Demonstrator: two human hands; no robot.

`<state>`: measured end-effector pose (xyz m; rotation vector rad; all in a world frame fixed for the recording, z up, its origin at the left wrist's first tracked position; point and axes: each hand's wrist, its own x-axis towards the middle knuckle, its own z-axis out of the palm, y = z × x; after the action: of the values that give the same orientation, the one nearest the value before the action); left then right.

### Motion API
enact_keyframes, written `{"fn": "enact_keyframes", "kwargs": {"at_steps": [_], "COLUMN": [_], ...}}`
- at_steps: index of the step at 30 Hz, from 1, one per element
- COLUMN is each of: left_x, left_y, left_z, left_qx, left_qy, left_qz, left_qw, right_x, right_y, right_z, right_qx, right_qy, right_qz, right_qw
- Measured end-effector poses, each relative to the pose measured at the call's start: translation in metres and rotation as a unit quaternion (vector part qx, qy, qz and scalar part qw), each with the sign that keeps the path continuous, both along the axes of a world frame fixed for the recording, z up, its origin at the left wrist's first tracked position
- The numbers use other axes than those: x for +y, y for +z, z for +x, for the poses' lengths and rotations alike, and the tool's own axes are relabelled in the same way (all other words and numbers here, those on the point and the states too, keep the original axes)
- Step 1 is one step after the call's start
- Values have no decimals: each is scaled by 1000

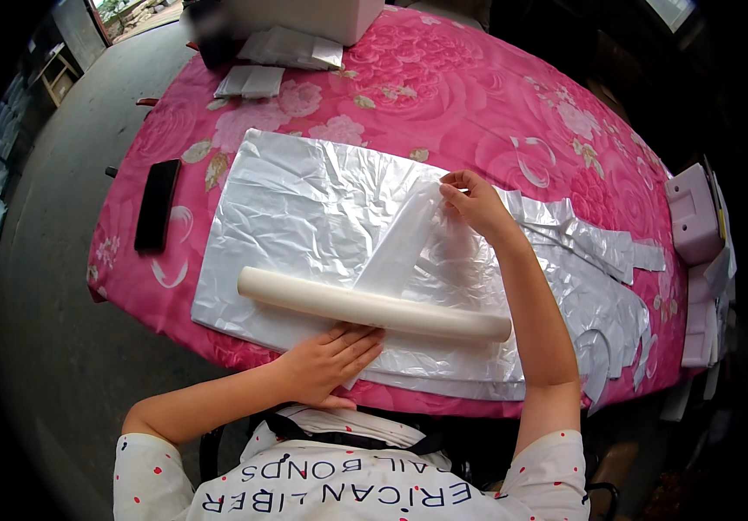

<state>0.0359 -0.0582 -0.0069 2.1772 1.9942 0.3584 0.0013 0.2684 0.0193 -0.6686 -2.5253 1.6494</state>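
Observation:
A stack of thin, whitish plastic bags (287,200) lies spread across the table in front of me. Across it rests a long cream-white tube (365,304), slanting slightly down to the right. From behind the tube a folded strip of translucent plastic film (400,234) runs up to my right hand (472,201), whose thumb and fingers pinch its far end. My left hand (330,360) lies flat on the bags, just on the near side of the tube, fingers stretched out. Whether its fingertips touch the tube I cannot tell.
The pink floral tablecloth (443,78) covers the table. A black phone (158,206) lies at the left. Small packs of folded plastic (291,48) and a white box (322,16) stand at the far left. Pink containers (694,213) sit along the right edge.

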Motion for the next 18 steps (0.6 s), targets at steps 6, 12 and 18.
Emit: {"fn": "enact_keyframes", "kwargs": {"at_steps": [6,12,18], "left_x": [5,4,2], "left_y": [-9,-8,-3], "left_z": [30,43,41], "left_qx": [24,45,30], "left_qy": [70,102,93], "left_qz": [14,-13,-31], "left_qw": [997,994,995], "right_x": [-88,-114,-28], "right_y": [15,8,0], "right_z": [84,125,128], "right_qx": [138,119,64], "right_qy": [185,203,-36], "right_qz": [278,348,442], "right_qw": [932,907,894]}}
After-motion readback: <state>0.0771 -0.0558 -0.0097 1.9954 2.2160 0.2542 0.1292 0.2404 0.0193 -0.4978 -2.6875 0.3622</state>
